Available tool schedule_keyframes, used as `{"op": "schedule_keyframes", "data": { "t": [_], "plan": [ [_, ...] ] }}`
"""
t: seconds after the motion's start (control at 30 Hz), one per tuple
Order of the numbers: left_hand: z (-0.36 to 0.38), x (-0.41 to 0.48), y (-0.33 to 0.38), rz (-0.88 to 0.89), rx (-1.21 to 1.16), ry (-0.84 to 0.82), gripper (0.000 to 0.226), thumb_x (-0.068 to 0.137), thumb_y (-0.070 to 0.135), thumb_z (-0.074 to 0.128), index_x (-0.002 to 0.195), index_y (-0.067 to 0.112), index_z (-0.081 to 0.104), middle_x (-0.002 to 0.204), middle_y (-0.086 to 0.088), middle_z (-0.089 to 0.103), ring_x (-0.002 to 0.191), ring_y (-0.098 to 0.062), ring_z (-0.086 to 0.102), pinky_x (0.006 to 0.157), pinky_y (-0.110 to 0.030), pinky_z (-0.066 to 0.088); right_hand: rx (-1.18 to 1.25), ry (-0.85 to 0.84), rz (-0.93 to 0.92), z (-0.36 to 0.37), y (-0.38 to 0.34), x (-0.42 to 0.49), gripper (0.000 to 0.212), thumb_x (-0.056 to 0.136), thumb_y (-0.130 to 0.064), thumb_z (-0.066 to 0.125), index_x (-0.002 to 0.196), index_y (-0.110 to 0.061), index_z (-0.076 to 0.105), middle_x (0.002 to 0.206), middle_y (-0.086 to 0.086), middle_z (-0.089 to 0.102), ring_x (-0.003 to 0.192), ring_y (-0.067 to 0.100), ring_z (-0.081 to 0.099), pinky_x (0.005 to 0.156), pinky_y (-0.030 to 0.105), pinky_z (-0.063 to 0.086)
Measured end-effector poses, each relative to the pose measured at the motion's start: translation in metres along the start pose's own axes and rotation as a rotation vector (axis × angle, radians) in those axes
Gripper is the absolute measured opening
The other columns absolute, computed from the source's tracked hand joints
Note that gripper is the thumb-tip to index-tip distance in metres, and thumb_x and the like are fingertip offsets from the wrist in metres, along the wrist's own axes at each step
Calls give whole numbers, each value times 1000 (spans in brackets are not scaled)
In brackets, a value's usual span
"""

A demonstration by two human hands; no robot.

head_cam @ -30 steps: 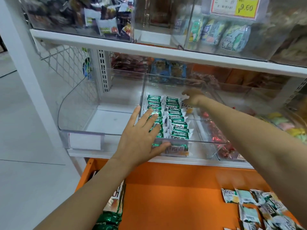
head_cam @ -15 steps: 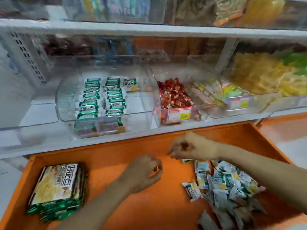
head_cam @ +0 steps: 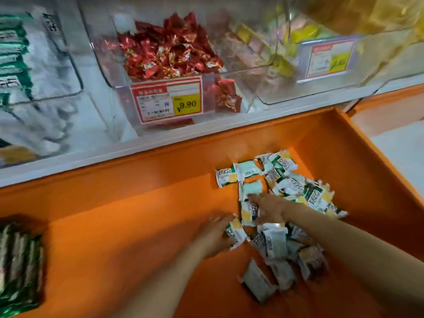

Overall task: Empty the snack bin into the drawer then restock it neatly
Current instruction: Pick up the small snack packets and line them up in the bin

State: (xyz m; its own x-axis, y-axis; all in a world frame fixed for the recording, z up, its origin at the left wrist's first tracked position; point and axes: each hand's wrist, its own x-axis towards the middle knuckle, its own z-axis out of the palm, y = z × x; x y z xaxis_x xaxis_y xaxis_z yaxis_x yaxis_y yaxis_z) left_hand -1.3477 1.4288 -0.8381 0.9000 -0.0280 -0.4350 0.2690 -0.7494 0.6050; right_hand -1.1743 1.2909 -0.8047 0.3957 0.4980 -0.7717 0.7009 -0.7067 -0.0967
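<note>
Orange drawer (head_cam: 128, 216) (snack packets (head_cam: 291, 187) inside).

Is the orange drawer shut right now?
No, the orange drawer is pulled out, with loose snack packets piled inside it.

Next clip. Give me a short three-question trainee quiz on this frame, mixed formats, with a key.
1. True or false: the pile of small green-and-white snack packets lies inside the orange drawer.
2. The yellow price tag below the red-wrapped sweets reads: A 9.90, B 5.50, C 12.00?
3. Which hand is nearer the stack of green foil packs at the drawer's left end?
Key: 1 true; 2 A; 3 left hand.
</note>
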Motion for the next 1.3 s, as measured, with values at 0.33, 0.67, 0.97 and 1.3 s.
{"op": "schedule_keyframes", "data": {
  "t": [0.33,0.67,0.97,1.3],
  "plan": [
    [1,5,-18,-381,-266,182,21,84,18,69,103,11,61,110,-8,64,97,-23,57,72,-26,39,243,181,184,19,-37,21,79,75,-30,79,133,-3,33,129,11,54,118,29,55,91,34,46],
    [-77,-61,-42,-386,-1107,308,34,90,-6,58,121,3,48,118,-23,55,79,-26,60,52,-22,56,796,83,-285,-53,-78,-41,25,81,-18,76,94,-19,54,86,2,43,79,15,44,74,32,34],
    [-142,-141,-33,-258,-1335,420,21,94,17,58,111,9,65,99,-16,68,86,-31,65,87,-50,48,781,151,-526,-91,-165,-88,26,86,-5,69,95,-23,54,82,-13,61,69,-7,60,63,13,45],
    [-170,-229,-19,-215,-1191,517,30,92,15,60,117,-1,59,106,-19,69,87,-23,64,88,-38,53,593,309,-655,-101,-215,-141,33,80,-11,76,109,-15,62,103,-3,68,95,10,65,76,23,52]
  ]
}}
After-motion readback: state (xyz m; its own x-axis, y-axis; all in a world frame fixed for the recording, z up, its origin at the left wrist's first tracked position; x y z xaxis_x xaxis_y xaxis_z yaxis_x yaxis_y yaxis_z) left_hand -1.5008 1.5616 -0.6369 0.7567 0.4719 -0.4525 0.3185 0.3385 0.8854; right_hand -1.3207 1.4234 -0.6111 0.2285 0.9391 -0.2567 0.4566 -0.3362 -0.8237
